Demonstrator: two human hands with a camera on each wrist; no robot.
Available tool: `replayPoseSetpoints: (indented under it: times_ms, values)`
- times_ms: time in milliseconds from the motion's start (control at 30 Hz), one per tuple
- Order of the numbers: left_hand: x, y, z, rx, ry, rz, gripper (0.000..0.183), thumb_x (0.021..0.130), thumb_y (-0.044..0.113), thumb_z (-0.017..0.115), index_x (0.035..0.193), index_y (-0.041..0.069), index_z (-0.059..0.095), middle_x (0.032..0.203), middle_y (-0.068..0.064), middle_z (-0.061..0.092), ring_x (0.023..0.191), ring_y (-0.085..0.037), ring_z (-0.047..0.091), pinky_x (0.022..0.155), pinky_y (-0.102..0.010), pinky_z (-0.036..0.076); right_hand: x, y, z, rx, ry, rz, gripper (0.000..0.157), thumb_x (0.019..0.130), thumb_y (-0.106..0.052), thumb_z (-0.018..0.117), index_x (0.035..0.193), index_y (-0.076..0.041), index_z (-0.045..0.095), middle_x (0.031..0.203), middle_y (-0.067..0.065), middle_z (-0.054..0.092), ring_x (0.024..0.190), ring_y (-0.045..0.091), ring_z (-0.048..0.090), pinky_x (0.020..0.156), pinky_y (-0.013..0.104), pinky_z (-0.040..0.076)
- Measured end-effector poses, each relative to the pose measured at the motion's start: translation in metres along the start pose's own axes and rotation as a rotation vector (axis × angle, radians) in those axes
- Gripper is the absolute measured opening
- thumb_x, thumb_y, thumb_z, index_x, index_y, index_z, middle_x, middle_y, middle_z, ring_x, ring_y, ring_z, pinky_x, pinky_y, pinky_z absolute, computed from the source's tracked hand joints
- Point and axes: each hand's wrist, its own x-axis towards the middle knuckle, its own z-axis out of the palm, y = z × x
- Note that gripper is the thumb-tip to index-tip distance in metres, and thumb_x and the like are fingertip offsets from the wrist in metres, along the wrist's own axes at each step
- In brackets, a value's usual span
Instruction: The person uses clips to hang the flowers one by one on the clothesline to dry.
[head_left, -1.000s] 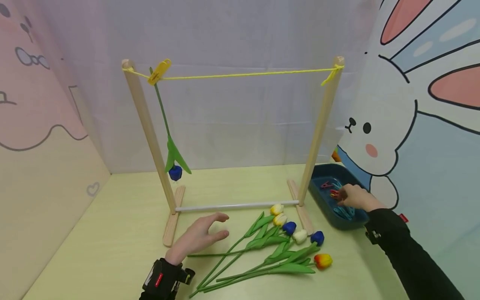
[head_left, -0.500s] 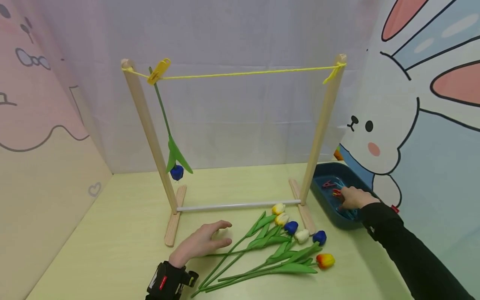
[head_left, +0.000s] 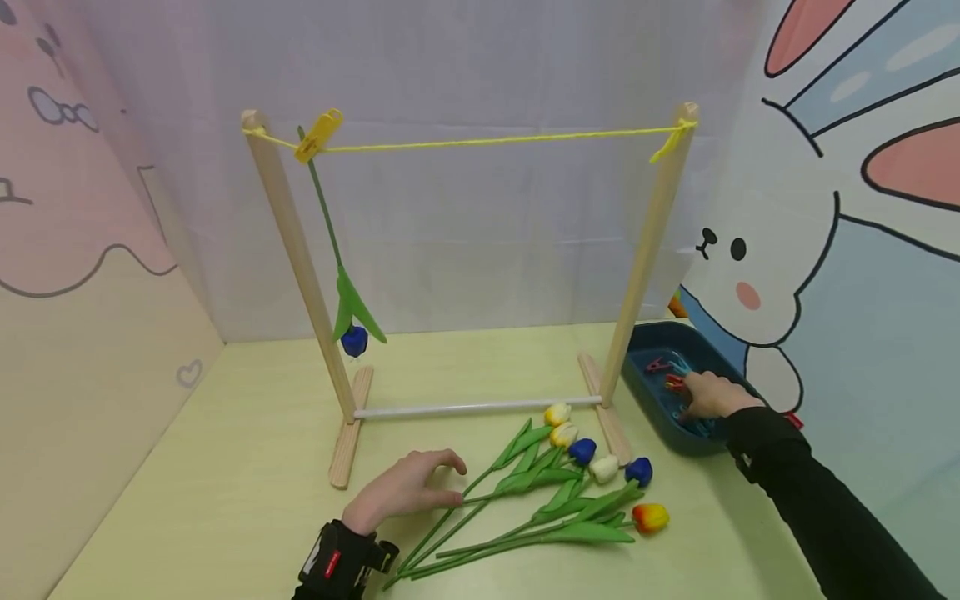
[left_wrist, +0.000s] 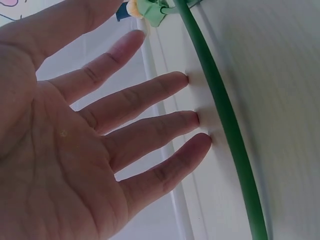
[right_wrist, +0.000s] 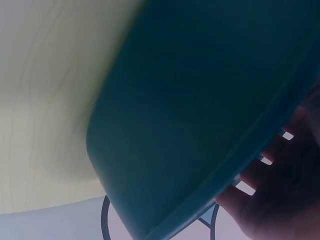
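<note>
My left hand (head_left: 408, 490) hovers at the stem ends of several artificial tulips (head_left: 525, 492) on the table. In the left wrist view its fingers (left_wrist: 150, 125) are spread beside a green stem (left_wrist: 225, 110), without closing round it. My right hand (head_left: 712, 395) reaches into a dark blue bin (head_left: 645, 417) of small clothespins, next to a red clothespin (head_left: 674, 382). Its fingertips are hidden; the right wrist view shows mostly the bin's outer wall (right_wrist: 190, 110). A blue tulip (head_left: 354, 341) hangs head down from a yellow cord (head_left: 495, 141), held by a yellow clothespin (head_left: 318, 136).
Two wooden posts (head_left: 296, 258) on flat wooden feet carry the cord, joined low down by a white rod (head_left: 480, 408). The tulip heads lie near the right foot (head_left: 615, 433). A white curtain stands behind, and a rabbit-printed panel (head_left: 757, 292) rises beside the bin.
My left hand has shifted slightly right, closer to the tulip stems. My right hand has moved slightly left in the bin, then stayed nearly still. The hanging tulip remains on the cord.
</note>
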Motion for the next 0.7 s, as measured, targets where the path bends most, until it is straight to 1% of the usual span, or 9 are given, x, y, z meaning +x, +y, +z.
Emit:
replayPoseSetpoints:
  times_ms: [100,167,233,333,467,600,700]
  values:
    - [0.001,0.001,0.002,0.031,-0.004,-0.008,0.033,0.087,0.025,0.079,0.114,0.011,0.067,0.122,-0.014,0.07,0.105,-0.026,0.063,0.09,-0.044,0.052,0.001,0.001,-0.001,0.009,0.019,-0.014,0.035,0.084,-0.024,0.082,0.097,0.0,0.06,0.087,0.012,0.06,0.076,0.025,0.054,0.067,0.037,0.049]
    - [0.001,0.002,0.003,0.044,-0.007,-0.013,0.032,0.085,0.025,0.081,0.111,0.013,0.067,0.118,-0.011,0.071,0.098,-0.021,0.061,0.084,-0.038,0.05,0.001,0.001,-0.001,0.008,0.037,-0.03,0.033,0.084,-0.023,0.082,0.095,0.0,0.061,0.085,0.011,0.06,0.075,0.024,0.053,0.065,0.036,0.048]
    - [0.001,0.002,0.003,0.054,-0.004,-0.014,0.03,0.084,0.024,0.082,0.108,0.014,0.068,0.115,-0.01,0.072,0.095,-0.02,0.06,0.081,-0.035,0.048,0.001,-0.001,-0.002,0.006,0.058,-0.05,0.03,0.085,-0.021,0.081,0.093,-0.001,0.062,0.084,0.011,0.06,0.073,0.023,0.053,0.064,0.035,0.048]
    - [0.0,0.003,0.004,0.07,0.006,-0.011,0.027,0.083,0.024,0.083,0.104,0.015,0.068,0.113,-0.008,0.072,0.097,-0.022,0.063,0.083,-0.037,0.05,0.001,-0.004,-0.005,0.008,0.089,-0.081,0.024,0.087,-0.019,0.079,0.091,-0.001,0.063,0.083,0.01,0.06,0.072,0.023,0.052,0.062,0.034,0.047]
    - [0.0,0.003,0.006,0.081,0.015,-0.009,0.024,0.083,0.023,0.083,0.101,0.015,0.069,0.113,-0.006,0.073,0.106,-0.03,0.066,0.089,-0.047,0.052,-0.002,-0.011,-0.009,0.036,0.138,-0.122,0.018,0.09,-0.015,0.075,0.088,-0.002,0.064,0.078,0.009,0.059,0.067,0.021,0.051,0.059,0.031,0.043]
    - [0.0,0.004,0.008,0.097,0.013,-0.003,0.022,0.083,0.022,0.083,0.098,0.016,0.069,0.113,-0.005,0.073,0.11,-0.033,0.066,0.092,-0.053,0.051,-0.009,-0.018,-0.015,0.089,0.219,-0.161,0.017,0.092,-0.014,0.071,0.086,-0.002,0.06,0.074,0.008,0.056,0.063,0.018,0.048,0.058,0.031,0.037]
    - [0.0,0.005,0.008,0.106,0.019,0.005,0.02,0.082,0.022,0.083,0.096,0.016,0.069,0.112,-0.005,0.073,0.11,-0.035,0.066,0.094,-0.058,0.05,-0.016,-0.024,-0.021,0.145,0.291,-0.18,0.018,0.094,-0.014,0.069,0.088,-0.001,0.059,0.073,0.008,0.057,0.062,0.018,0.047,0.059,0.031,0.036]
